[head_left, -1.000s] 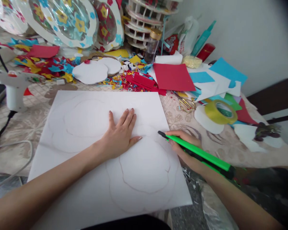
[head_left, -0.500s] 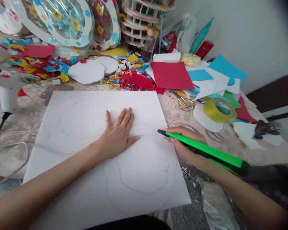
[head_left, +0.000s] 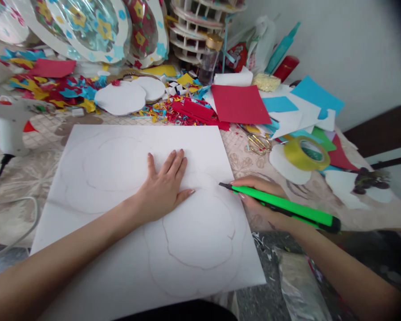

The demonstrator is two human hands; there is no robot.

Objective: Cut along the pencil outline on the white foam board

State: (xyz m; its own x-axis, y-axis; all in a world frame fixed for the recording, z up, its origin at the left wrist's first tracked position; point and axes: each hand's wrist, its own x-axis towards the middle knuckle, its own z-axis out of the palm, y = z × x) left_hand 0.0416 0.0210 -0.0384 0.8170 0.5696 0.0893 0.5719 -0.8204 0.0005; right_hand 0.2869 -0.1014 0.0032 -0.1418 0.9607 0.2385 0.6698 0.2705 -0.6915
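A large white foam sheet (head_left: 127,249) lies on the table in front of me, with flower-like outlines scored into it. My left hand (head_left: 163,189) lies flat on the sheet near its middle, fingers stretched out and close together. My right hand (head_left: 259,200) grips a bright green utility knife (head_left: 284,207) at the sheet's right edge. The knife's dark tip touches the sheet beside the lower outline.
A yellow tape roll (head_left: 306,154) and gold scissors (head_left: 259,143) lie right of the sheet. Red (head_left: 239,103) and blue paper sheets, coloured scraps and white cut-outs (head_left: 122,98) crowd the back. A white glue gun (head_left: 10,120) stands at the left, its cable trailing forward.
My right hand has shifted slightly and lowered the knife's rear end, so it lies flatter. My left hand stays pressed on the sheet.
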